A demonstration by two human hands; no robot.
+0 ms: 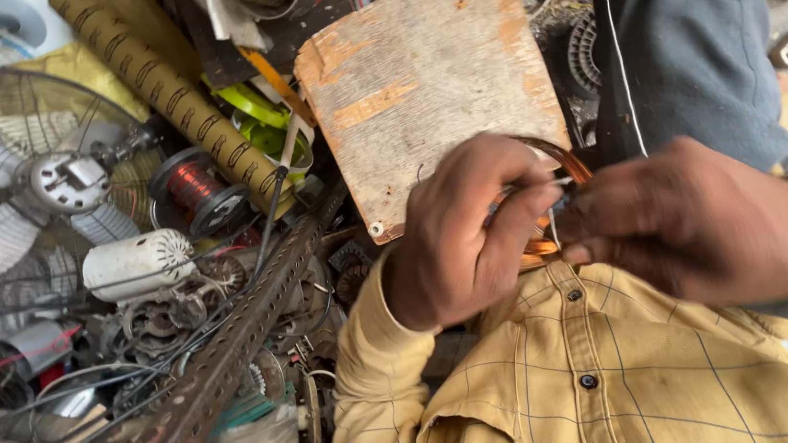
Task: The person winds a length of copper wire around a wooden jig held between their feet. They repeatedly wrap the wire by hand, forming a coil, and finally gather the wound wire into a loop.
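A copper wire coil (pixel 553 177) is gripped closed in the left hand (pixel 463 234); a strand is pinched by the right hand (pixel 702 221); careful threading is needed next.

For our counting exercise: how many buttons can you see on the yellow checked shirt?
2. One button sits just below the hands, near the collar; the other button is lower on the same placket. More may be hidden under the hands.

Left hand (pixel 458 235) and right hand (pixel 692 217) pinch a copper coil (pixel 558 172) between their fingertips; a wooden board (pixel 428 74) lies just beyond the fingers.
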